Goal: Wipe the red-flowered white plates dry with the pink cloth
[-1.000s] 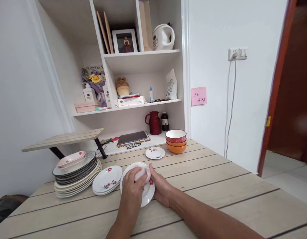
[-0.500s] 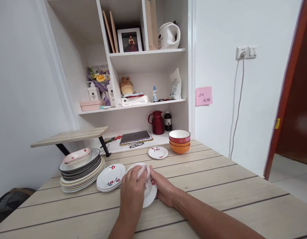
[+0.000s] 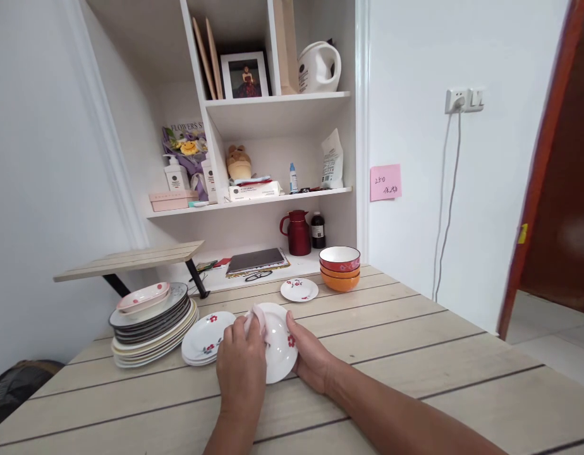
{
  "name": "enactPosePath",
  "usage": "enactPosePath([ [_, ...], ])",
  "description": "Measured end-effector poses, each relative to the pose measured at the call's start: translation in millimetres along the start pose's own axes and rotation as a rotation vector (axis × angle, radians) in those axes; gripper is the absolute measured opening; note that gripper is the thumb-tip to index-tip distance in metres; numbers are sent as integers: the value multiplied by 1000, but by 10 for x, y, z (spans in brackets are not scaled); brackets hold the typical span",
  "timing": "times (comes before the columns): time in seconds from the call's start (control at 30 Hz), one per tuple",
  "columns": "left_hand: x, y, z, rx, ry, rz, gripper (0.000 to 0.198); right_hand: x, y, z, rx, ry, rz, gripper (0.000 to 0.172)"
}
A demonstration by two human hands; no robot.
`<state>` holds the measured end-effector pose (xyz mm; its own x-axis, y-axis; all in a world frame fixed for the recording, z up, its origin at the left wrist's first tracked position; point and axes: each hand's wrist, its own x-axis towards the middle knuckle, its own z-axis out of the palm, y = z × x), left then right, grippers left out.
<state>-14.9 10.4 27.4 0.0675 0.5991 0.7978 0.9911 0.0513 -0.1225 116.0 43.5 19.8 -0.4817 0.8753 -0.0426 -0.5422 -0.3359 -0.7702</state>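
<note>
A white plate with red flowers (image 3: pixel 279 347) is tilted up above the table, gripped at its right edge by my right hand (image 3: pixel 313 357), thumb on the rim. My left hand (image 3: pixel 242 357) is closed on a pale pink cloth (image 3: pixel 258 319), pressed against the plate's left part. Just left of my left hand lies a short stack of matching flowered plates (image 3: pixel 201 341). Beyond the held plate, a small flowered plate (image 3: pixel 299 289) rests flat on the table. The left hand's fingertips are partly hidden by the cloth.
A tall stack of plates (image 3: pixel 152 341), topped by pink-spotted dishes (image 3: pixel 144 297), stands left beside a small raised wooden stand (image 3: pixel 131 260). Stacked bowls (image 3: pixel 340 278) stand at the back right. Behind are a laptop (image 3: pixel 256 260), glasses (image 3: pixel 258 276) and a red jug (image 3: pixel 299 234).
My left hand and the cloth have moved left across the plate, uncovering its middle. The plate is tipped up slightly more, still in my right hand.
</note>
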Motion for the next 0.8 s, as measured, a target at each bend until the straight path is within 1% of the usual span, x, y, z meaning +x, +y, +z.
enactPosePath([
  [0.13,-21,3,38,-40,-18,58,30,30,-2,-22,102,53,-8,56],
  [0.2,-32,19,52,-85,-29,101,32,38,-15,-25,136,57,-11,57],
  [0.4,-76,107,69,-263,-67,238,39,35,-78,-29,192,1,-23,56],
  [0.53,-102,166,74,-363,-67,278,40,35,-88,-63,175,-30,20,60],
  [0.63,-99,189,61,-438,-91,347,41,48,-82,-99,164,-58,60,66],
  [0.73,-84,180,47,-459,-128,409,44,81,-83,-139,150,-75,80,71],
  [0.8,-73,157,45,-422,-140,409,46,113,-89,-169,153,-65,66,72],
])
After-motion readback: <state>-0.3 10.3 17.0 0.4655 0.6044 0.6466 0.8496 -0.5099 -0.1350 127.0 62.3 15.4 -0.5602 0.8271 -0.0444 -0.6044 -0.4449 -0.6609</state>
